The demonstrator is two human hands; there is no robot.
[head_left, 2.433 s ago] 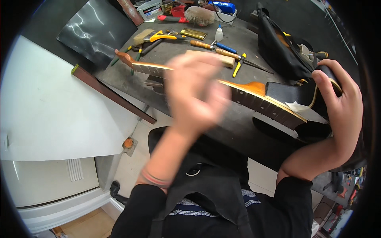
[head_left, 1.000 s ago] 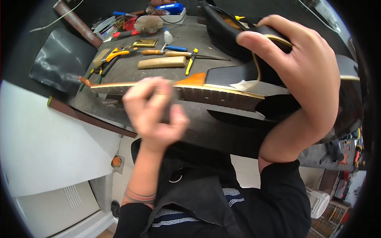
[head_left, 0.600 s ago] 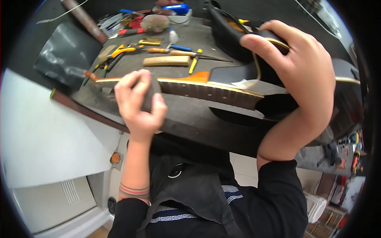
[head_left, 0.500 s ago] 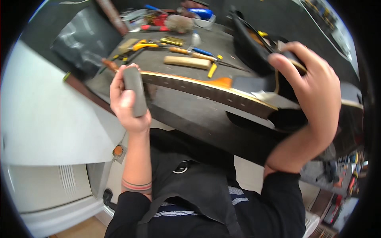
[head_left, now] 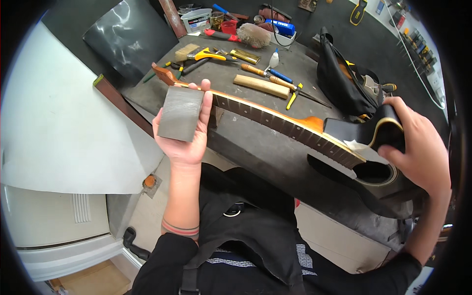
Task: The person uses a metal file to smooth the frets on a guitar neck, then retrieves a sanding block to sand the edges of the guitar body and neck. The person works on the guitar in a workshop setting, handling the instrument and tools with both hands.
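A black acoustic guitar (head_left: 339, 130) lies across the bench, its headstock to the far left. The dark fretboard (head_left: 275, 120) with pale dot markers faces me, and a strip of white tape sits near the body joint. My left hand (head_left: 189, 150) is palm up by the headstock end of the neck, holding a flat grey rectangular block (head_left: 181, 114) with fine scratches on its face. Its fingertips reach up beside the neck. My right hand (head_left: 418, 142) grips the guitar body at the cutaway, thumb near the soundhole (head_left: 373, 172).
Behind the neck on the dark bench (head_left: 196, 81) lie a brush (head_left: 189, 52), a wooden block (head_left: 261, 86), a file (head_left: 314, 98), yellow clippers (head_left: 295, 97) and a small glue bottle (head_left: 274, 60). A black bag (head_left: 344, 81) stands at right. A white sheet (head_left: 73, 132) hangs at left.
The block has turned from near edge-on to show its broad face. My right hand has shifted lower on the body. The whole scene sits further right as my view has moved.
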